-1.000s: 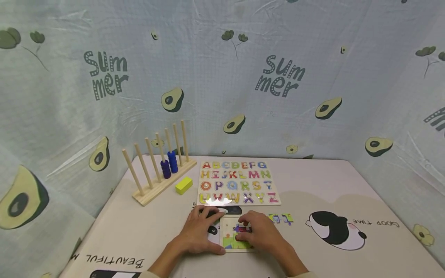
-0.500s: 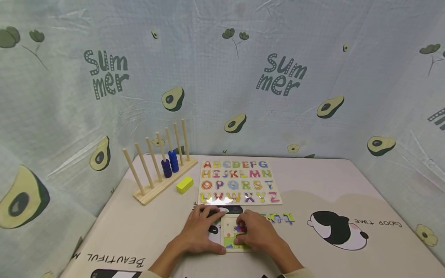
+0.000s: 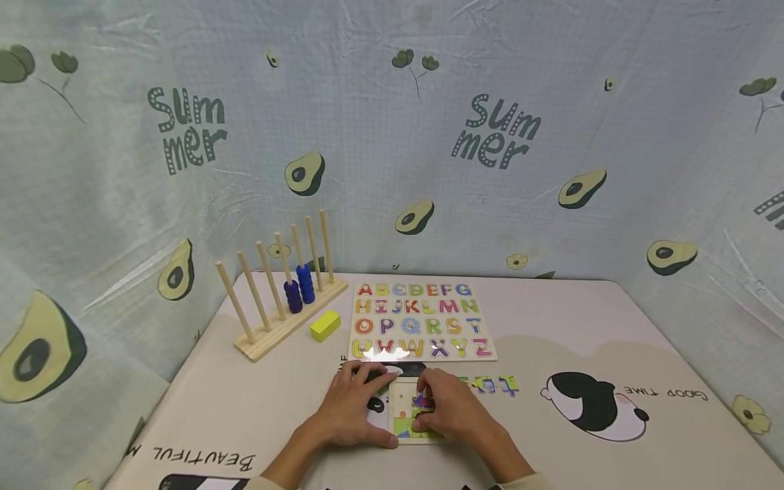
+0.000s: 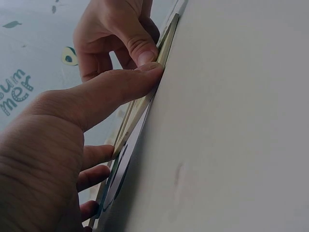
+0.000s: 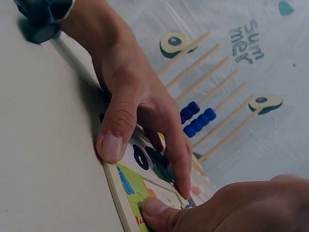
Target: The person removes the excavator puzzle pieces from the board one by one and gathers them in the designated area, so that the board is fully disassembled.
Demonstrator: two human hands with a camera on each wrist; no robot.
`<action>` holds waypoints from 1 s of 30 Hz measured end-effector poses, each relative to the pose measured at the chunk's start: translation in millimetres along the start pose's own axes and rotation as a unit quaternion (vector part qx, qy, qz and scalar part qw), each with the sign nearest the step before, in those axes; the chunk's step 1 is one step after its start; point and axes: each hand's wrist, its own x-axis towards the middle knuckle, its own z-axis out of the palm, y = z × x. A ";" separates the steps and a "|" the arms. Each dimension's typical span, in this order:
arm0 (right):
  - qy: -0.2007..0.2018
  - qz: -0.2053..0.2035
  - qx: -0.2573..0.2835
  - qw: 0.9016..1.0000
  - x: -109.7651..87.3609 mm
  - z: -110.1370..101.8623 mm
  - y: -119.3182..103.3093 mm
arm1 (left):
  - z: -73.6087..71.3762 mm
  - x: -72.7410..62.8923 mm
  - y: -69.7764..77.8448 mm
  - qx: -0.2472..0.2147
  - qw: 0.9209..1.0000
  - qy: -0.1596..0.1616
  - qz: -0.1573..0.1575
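Observation:
A small wooden jigsaw board with a pale rim lies on the table before me. My left hand grips its left side, thumb at the near corner and a fingertip at the far one. In the right wrist view the left thumb presses on the rim. My right hand is over the board's right part, thumb and index finger pinching a colourful puzzle piece against it. The right thumb lies on the green part of the picture. My right hand hides much of the board.
Loose puzzle pieces lie right of the board. Behind it is an alphabet board with coloured letters. A wooden peg rack with blue beads and a yellow block stand at the back left. A printed curtain hangs behind.
My right hand has shifted slightly left and its thumb and index finger have come down with the piece closer onto the board. The left hand keeps its place.

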 end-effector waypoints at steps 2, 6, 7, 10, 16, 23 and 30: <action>0.002 -0.001 0.003 1.000 -0.4 -0.2 -0.5 | -0.1 0.0 0.1 0.000 1.000 0.000 -0.001; 0.002 0.002 0.012 1.000 -1.0 0.0 -1.1 | -0.1 0.1 -0.3 0.002 1.000 -0.001 0.000; 0.002 0.002 0.015 1.000 -1.1 0.2 -0.8 | 0.0 0.1 -0.6 0.002 1.000 -0.001 0.000; 0.001 0.002 0.030 1.000 -1.6 0.3 0.4 | 0.1 0.3 -1.2 0.002 1.000 -0.001 0.001; -0.004 -0.010 0.072 0.997 -4.3 -0.6 4.0 | 0.3 0.3 -2.0 0.001 1.000 -0.003 -0.001; 0.015 -0.036 0.124 0.991 -8.1 -3.8 7.0 | 1.1 0.0 -2.0 -0.003 1.000 0.001 0.003; 0.040 -0.036 0.150 0.987 -13.0 -8.1 15.1 | 2.1 0.4 -1.8 0.005 1.000 0.006 0.003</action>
